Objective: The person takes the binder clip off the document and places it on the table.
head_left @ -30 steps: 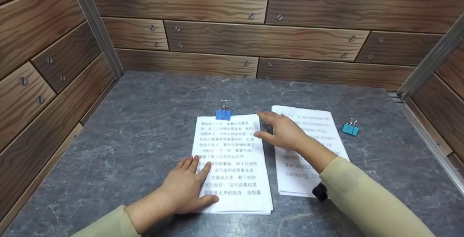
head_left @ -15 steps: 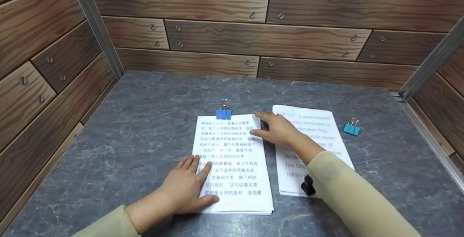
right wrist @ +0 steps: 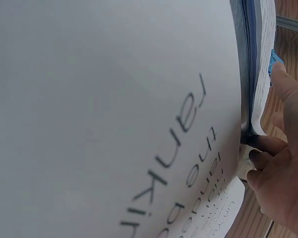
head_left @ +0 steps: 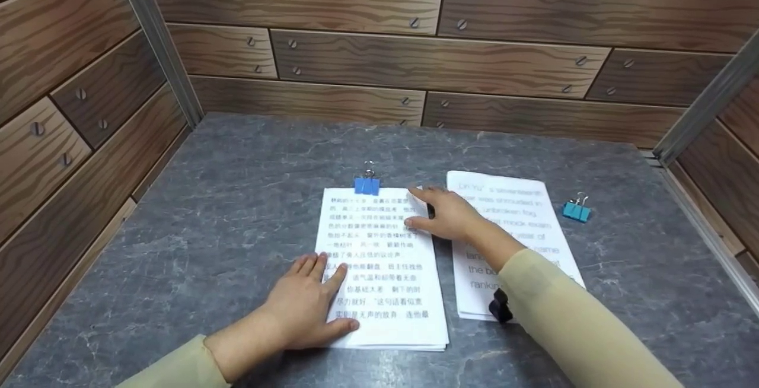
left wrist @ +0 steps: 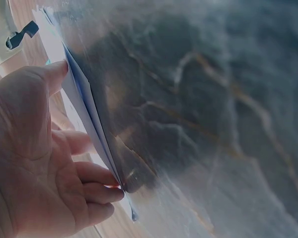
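Observation:
A stack of paper printed with Chinese text lies in the middle of the table. My left hand rests on its left edge, fingers spread, thumb across the lower part; the left wrist view shows layered sheets beside the fingers. My right hand grips the stack's upper right edge, thumb and forefinger over the top. In the right wrist view, bent fingers meet the sheet edges, which curve there. What lies beneath those fingers is hidden. A blue binder clip sits at the stack's top edge.
To the right lies a second stack of paper with English text, partly under my right forearm. Past it is a teal binder clip. A black object shows at my right sleeve. Wood-patterned walls enclose the grey table.
My right hand has shifted a little left, farther over the Chinese-text stack, and its forearm has followed, uncovering more English text. The left hand stays in place.

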A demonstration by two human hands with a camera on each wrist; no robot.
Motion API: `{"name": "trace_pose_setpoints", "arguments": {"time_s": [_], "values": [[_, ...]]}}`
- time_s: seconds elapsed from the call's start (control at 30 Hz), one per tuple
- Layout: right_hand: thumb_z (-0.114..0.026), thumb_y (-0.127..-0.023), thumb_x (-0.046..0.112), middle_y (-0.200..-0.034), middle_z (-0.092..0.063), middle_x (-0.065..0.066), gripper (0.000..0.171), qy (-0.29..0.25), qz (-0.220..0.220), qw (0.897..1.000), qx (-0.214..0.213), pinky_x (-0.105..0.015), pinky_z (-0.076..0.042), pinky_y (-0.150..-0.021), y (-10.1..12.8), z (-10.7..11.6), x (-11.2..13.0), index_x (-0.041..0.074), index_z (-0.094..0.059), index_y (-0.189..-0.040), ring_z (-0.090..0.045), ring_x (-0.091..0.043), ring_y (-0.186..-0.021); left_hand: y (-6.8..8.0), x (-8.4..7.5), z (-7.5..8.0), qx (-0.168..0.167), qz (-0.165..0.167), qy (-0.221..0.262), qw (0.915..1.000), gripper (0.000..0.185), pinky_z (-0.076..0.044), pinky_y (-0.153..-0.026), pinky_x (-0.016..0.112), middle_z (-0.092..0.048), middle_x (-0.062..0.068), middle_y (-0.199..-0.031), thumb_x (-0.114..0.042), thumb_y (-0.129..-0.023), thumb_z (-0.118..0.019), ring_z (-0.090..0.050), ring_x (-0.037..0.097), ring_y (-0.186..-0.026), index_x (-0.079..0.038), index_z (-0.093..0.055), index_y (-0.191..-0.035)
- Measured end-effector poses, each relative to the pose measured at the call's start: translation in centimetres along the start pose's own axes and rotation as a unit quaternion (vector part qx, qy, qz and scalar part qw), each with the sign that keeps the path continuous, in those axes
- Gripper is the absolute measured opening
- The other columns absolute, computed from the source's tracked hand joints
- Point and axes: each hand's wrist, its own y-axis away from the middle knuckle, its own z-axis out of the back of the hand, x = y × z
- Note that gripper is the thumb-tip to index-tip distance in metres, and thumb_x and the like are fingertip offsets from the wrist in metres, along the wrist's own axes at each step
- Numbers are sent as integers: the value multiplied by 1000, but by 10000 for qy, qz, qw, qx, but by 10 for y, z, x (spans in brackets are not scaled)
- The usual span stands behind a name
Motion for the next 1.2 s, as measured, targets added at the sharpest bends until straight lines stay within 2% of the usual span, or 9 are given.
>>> {"name": "trace_pose_setpoints", "arguments": {"time_s": [0.13, 0.23, 0.37, 0.47, 0.67, 0.77, 0.87, 1.0, 1.2], "values": [[-74, -100, 43, -162, -46, -19, 79, -604, 55, 9981, -141, -57, -33, -122, 0, 1, -1, 17, -39, -166, -42, -41, -150, 0, 0, 0, -21, 8, 34, 10000, 99, -28, -124, 58, -35, 36, -162, -79, -96, -54, -35, 49, -152, -7, -43, -163], [-76, -100, 30, -159, -51, -17, 77, -1327, 7, 9908, -279, -54, -38, -120, 0, 2, -1, 14, -39, -166, -47, -37, -147, 0, 0, 0, -44, 16, 32, 10000, 98, -29, -124, 58, -35, 36, -162, -78, -95, -55, -35, 49, -152, -7, -44, -163], [-74, -102, 15, -153, -56, -19, 73, -2358, -92, 9705, -489, -49, -46, -114, -2, 2, -2, 12, -38, -166, -55, -34, -140, -1, 1, -1, -28, 22, -2, 10000, 99, -29, -124, 59, -35, 36, -162, -79, -95, -54, -35, 48, -152, -7, -43, -163], [-71, -102, 10, -148, -58, -21, 70, -2931, -132, 9540, -624, -45, -52, -107, -4, 2, -2, 13, -40, -165, -62, -34, -132, -2, 1, -1, 26, 49, -13, 10000, 99, -28, -124, 59, -34, 36, -162, -79, -95, -54, -34, 48, -153, -8, -42, -163], [-66, -104, 7, -139, -63, -22, 68, -3598, -192, 9315, -497, -35, -57, -86, -5, 2, -3, 18, -40, -166, -70, -28, -110, -2, 2, -2, 69, 69, -9, 10000, 99, -27, -125, 59, -34, 36, -163, -79, -95, -54, -33, 47, -153, -8, -42, -164], [-63, -105, 4, -134, -67, -22, 65, -3851, -224, 9218, -384, -32, -58, -77, -6, 1, -4, 16, -41, -165, -71, -24, -100, -2, 1, -2, 35, 52, -18, 10000, 99, -27, -125, 59, -34, 36, -162, -79, -95, -54, -34, 47, -153, -8, -43, -163], [-60, -106, 1, -135, -68, -22, 61, -4139, -285, 9093, -317, -31, -60, -78, -7, 1, -5, 12, -44, -163, -73, -23, -102, -1, 1, -1, -18, 45, -23, 10000, 99, -28, -125, 58, -35, 36, -162, -79, -95, -55, -35, 47, -153, -7, -44, -162], [-56, -108, 0, -142, -64, -23, 56, -4456, -430, 8938, -258, -32, -61, -84, -8, 0, -5, 9, -46, -162, -71, -26, -114, 0, 0, -1, -41, 44, -29, 10000, 99, -28, -125, 58, -36, 36, -162, -79, -95, -55, -36, 47, -152, -7, -45, -162], [-55, -108, -1, -152, -56, -21, 50, -4669, -651, 8815, -269, -36, -60, -94, -8, -3, -7, 7, -52, -157, -67, -30, -125, -1, 1, -2, 31, 29, -32, 10000, 99, -28, -124, 58, -35, 36, -162, -79, -95, -53, -35, 47, -152, -8, -43, -163]]}}
